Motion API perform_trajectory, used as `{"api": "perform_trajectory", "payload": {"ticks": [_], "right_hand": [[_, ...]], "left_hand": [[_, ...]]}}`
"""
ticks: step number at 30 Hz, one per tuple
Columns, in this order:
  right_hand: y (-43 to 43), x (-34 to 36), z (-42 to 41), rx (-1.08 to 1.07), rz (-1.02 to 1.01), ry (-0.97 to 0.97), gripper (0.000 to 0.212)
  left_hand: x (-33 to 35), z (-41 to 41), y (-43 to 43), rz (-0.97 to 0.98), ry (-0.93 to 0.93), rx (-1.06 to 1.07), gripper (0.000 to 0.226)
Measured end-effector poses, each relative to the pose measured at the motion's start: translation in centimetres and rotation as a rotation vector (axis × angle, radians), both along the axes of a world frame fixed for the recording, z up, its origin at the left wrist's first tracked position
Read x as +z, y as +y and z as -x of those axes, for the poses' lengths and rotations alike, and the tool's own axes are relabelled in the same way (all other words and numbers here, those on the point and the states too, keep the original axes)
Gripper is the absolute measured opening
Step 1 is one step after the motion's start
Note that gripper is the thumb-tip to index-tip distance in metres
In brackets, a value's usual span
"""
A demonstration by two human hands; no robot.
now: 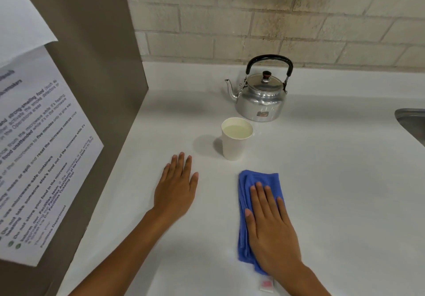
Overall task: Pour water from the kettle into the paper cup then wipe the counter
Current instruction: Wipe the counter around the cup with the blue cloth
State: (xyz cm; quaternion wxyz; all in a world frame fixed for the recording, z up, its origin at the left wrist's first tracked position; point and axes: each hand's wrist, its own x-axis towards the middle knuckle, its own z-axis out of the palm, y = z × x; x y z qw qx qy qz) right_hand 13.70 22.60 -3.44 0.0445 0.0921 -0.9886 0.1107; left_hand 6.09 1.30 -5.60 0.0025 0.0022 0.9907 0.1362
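White laminate counter: bounded on the left by a brown vertical panel carrying a printed white paper notice, at the back by a pale brick wall. Stainless steel sink rim cuts in at the right edge. Widest bare stretch is to the right of the cloth and cup, running up to the sink; a narrower bare strip lies between the left hand and the panel.

Shiny aluminium kettle with black arched handle stands upright near the back, lid on, spout pointing left. White paper cup stands upright just in front of it, close but apart, filled with water nearly to the rim.

Right hand lies flat, palm down, fingers extended and slightly spread, pressing on a folded blue microfibre cloth on the counter. No curl around it, just pressed on top. Cloth sits in front of the cup, well apart from it. Small white tag with a pink mark sticks out at the cloth's near end.

Left hand also flat and open, palm on bare counter, holding nothing, left of the cloth and short of the cup.
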Motion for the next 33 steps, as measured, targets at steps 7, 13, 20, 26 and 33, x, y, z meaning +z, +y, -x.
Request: {"api": "perform_trajectory", "payload": {"ticks": [7, 13, 20, 26, 33], "right_hand": [[-7.2, -0.4, 2.3, 0.148, 0.015, -0.059, 0.065], [-12.0, -0.6, 7.0, 0.2, 0.07, -0.124, 0.055], [-7.6, 0.9, 5.8, 0.305, 0.373, -0.114, 0.049], [2.2, 0.4, 6.9, 0.048, 0.108, 0.02, 0.051], [3.8, -0.2, 13.6, 0.002, 0.082, -0.07, 0.053]], "left_hand": [[1.1, 0.8, -0.7, -0.212, -0.093, 0.063, 0.052], [3.4, 0.8, -3.8, -0.252, -0.044, 0.195, 0.051], [4.2, -0.1, -2.7, -0.264, 0.017, 0.189, 0.051], [2.0, -0.6, 4.2, -0.114, -0.007, 0.092, 0.059], [-0.1, -0.6, 3.1, 0.052, 0.051, 0.042, 0.056]]}}
